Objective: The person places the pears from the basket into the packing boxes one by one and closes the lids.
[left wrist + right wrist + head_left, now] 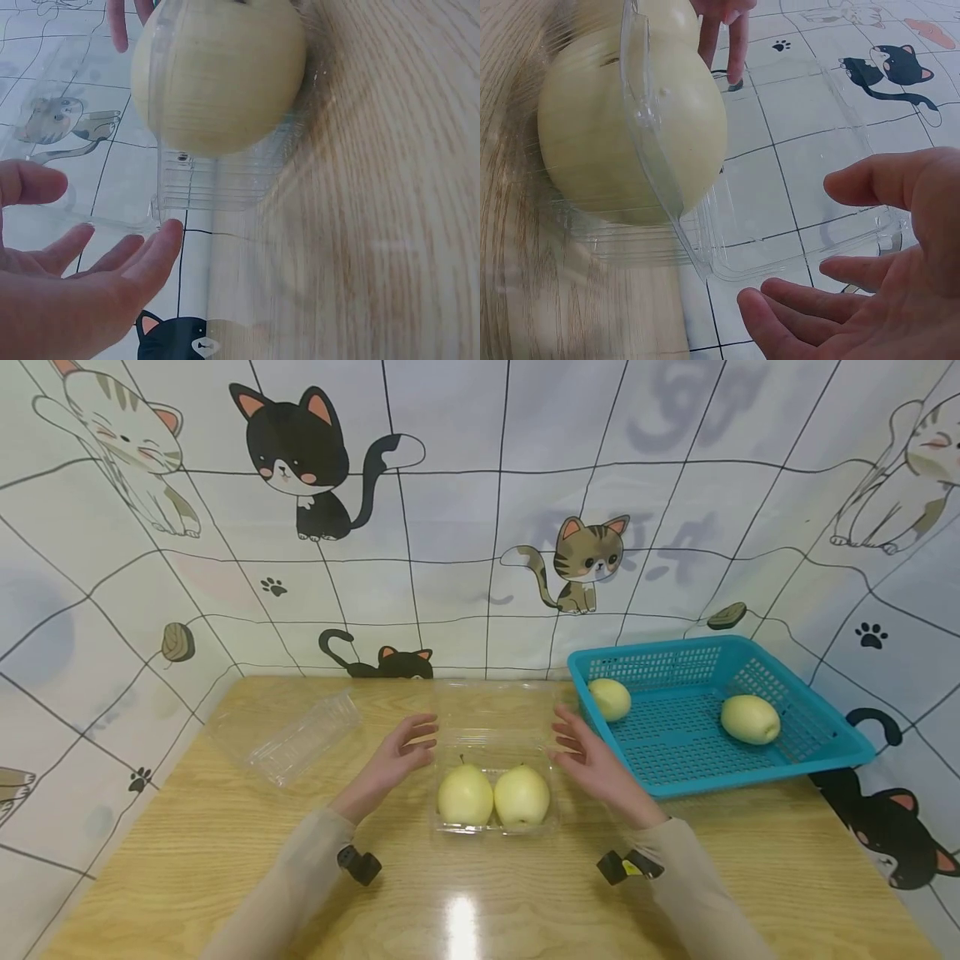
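Note:
Two round, pale yellow pears sit side by side in a clear plastic clamshell box on the table. Its see-through lid is raised at the far side. To the left of the box is my left hand, fingers spread and loosely bent by the lid's edge. My right hand mirrors it on the right side, fingers relaxed near the lid. Neither hand holds anything; whether a fingertip touches the plastic I cannot tell. Both wrist views show a pear behind the clear box wall.
A blue plastic basket stands at the right with two more pears inside. Another clear plastic container lies at the back left of the wooden table. A cat-printed sheet borders the table at the back and sides.

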Demonstrator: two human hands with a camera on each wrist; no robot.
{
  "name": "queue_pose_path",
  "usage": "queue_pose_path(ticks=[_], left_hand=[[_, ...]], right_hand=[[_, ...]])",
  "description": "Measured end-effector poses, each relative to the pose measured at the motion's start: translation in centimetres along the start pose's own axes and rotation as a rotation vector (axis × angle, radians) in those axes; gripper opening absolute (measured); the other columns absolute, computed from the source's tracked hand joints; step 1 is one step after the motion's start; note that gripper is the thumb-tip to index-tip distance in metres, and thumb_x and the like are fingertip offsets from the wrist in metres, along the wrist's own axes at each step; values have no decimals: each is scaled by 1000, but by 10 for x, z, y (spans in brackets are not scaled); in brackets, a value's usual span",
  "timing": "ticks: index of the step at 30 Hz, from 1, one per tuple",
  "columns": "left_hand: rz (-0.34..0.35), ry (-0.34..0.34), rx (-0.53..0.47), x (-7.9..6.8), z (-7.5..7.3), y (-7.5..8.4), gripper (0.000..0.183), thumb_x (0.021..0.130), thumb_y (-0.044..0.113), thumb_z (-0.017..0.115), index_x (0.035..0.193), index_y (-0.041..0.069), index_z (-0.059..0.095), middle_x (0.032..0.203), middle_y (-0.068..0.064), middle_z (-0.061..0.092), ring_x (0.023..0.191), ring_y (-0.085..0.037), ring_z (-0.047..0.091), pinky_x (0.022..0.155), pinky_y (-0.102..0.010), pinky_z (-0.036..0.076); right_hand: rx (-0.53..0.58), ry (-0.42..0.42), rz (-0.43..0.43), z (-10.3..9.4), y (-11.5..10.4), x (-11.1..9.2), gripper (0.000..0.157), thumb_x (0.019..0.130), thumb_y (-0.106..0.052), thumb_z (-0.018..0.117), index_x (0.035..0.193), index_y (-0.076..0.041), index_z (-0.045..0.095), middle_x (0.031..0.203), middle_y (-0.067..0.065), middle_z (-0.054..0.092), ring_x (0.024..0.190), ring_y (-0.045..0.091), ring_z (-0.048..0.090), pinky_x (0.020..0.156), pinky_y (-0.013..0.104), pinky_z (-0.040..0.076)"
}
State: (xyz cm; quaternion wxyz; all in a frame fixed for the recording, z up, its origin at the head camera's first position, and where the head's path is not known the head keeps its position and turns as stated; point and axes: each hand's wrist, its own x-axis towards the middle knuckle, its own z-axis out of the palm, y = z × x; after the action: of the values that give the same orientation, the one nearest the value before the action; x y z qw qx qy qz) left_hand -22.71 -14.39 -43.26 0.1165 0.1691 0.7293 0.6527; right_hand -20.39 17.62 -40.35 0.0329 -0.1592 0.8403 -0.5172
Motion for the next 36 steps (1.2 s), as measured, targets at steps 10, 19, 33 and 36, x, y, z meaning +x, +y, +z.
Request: queue_pose_path(ticks=[10,19,33,36], left_hand=[[-38,-32,-64,-3,-2,2,47,103,9,38,147,-1,28,149,-26,27,135,-43,31,105,-47,37],[-98,-42,-125,-7,-2,5,50,103,20,33,147,-2,26,151,-23,23,136,-42,28,108,-48,32],[-154,-85,-120,-19,1,8,56,105,31,28,148,-4,21,152,-29,17,137,-46,23,111,-53,25],[-146,-104,-98,-22,1,8,56,106,35,27,148,-2,23,152,-27,20,137,-45,24,110,-53,26]], right_hand=[[-24,-31,4,-4,-2,-9,62,96,-4,56,149,2,25,142,33,37,128,49,38,103,55,36],[-59,-97,-10,-9,-2,-20,62,96,-7,56,148,5,24,140,33,39,125,50,41,101,55,39],[-92,-191,-13,-12,-2,-32,66,97,-15,58,150,2,22,138,32,40,123,49,44,98,56,41],[-82,-209,8,-12,-2,-35,65,97,-14,58,150,-1,22,139,32,39,124,49,43,98,57,41]])
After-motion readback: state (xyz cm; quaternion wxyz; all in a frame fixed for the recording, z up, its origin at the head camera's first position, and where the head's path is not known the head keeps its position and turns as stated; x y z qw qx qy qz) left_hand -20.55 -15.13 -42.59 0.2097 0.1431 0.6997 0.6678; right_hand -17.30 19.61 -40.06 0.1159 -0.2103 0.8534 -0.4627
